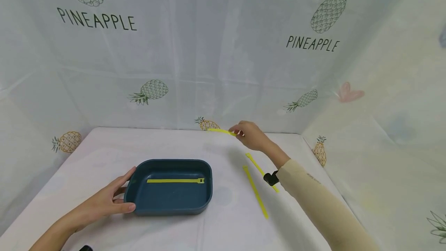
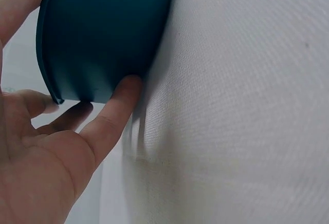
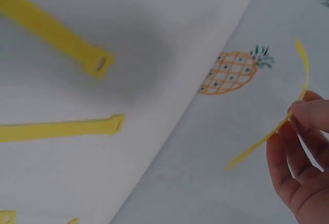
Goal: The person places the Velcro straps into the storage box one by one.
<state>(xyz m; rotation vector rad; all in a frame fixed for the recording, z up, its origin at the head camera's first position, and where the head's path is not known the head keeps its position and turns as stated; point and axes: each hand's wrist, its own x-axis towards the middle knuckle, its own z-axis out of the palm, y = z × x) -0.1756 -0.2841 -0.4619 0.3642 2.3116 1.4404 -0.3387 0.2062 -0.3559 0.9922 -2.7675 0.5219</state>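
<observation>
My right hand point(image 1: 249, 134) is raised over the table's back edge, pinching a yellow slotted cable strap point(image 1: 221, 130) between thumb and fingers. In the right wrist view the held strap point(image 3: 257, 145) bends in a curve. My left hand point(image 1: 101, 200) rests against the left end of a dark blue rectangular tub point(image 1: 167, 209), fingers spread along its wall. The left wrist view shows the thumb low on the tub's outer wall point(image 2: 103, 34). Inside the tub lies another yellow strap point(image 1: 174, 181), flat and crosswise.
Two more yellow straps lie on the white-clothed table, one point(image 1: 256, 193) right of the tub and another point(image 1: 254, 162) partly under the right wrist in view. A black device point(image 1: 271, 178) sits on that wrist. Pineapple-print sheets point(image 1: 209, 49) hang behind and beside the table.
</observation>
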